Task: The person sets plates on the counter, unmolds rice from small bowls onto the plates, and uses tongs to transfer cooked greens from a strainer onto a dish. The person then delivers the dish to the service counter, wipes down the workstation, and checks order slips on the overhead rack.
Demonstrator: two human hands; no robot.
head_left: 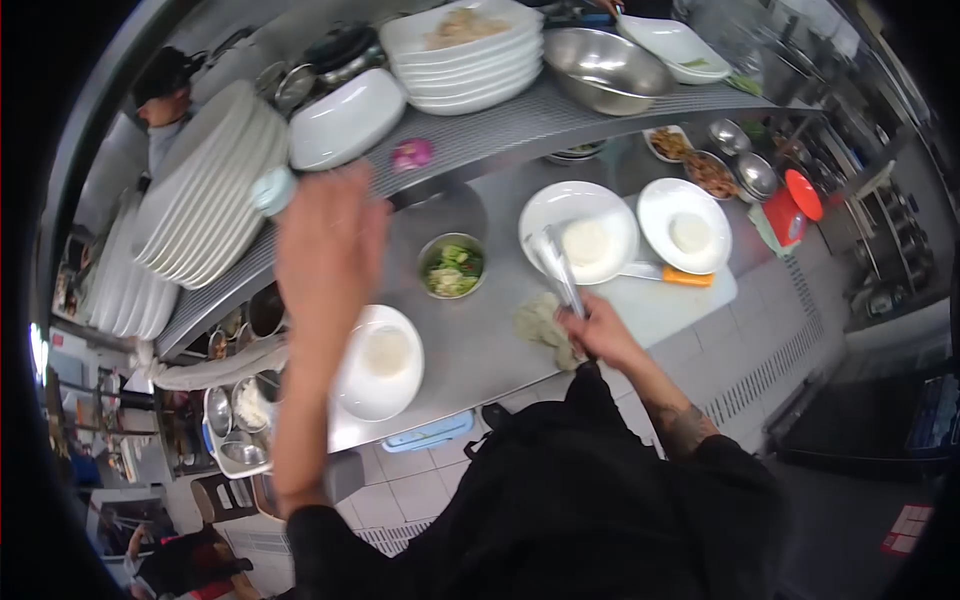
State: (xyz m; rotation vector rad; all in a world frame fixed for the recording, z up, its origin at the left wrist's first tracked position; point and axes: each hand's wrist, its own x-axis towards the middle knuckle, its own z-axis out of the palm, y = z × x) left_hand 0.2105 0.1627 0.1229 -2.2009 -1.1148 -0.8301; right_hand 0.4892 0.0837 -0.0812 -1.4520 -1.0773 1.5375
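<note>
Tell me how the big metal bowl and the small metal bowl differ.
The big bowl is much wider than the small bowl. The big bowl sits up on the shelf, while the small bowl stands on the counter. The small bowl holds green vegetables with paler bits; in the big bowl I can make out no food. Both are round, shiny and open at the top.

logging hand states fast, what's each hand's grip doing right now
Left hand: raised near the shelf, grip can't be told.
Right hand: closed around a metal utensil.
</note>
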